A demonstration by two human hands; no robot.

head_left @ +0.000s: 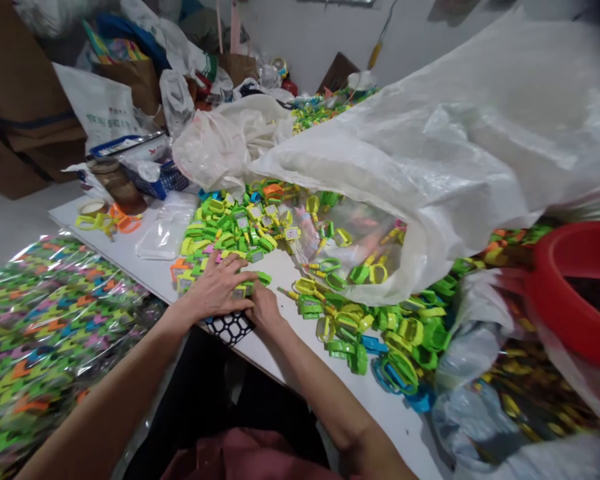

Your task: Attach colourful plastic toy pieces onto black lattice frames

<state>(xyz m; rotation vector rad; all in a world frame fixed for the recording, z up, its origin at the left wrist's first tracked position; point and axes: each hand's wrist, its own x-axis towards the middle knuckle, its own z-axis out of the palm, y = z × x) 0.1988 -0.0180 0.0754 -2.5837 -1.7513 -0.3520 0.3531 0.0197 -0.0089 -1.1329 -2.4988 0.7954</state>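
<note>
White bag (455, 153), green and yellow pieces (359, 274) inside

A dusky rose-red top (253, 457) — softly creased where it shows — is worn over black or very dark trousers (193, 393). Both forearms (123, 373) are bare and slender, and the hands (223, 285) — ungloved — have slim fingers (243, 275).

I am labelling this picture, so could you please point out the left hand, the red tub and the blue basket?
Left hand (223, 283): head view, on its back.
Red tub (547, 293): head view, on its outer wall.
Blue basket (174, 177): head view, on its lattice side.
</note>
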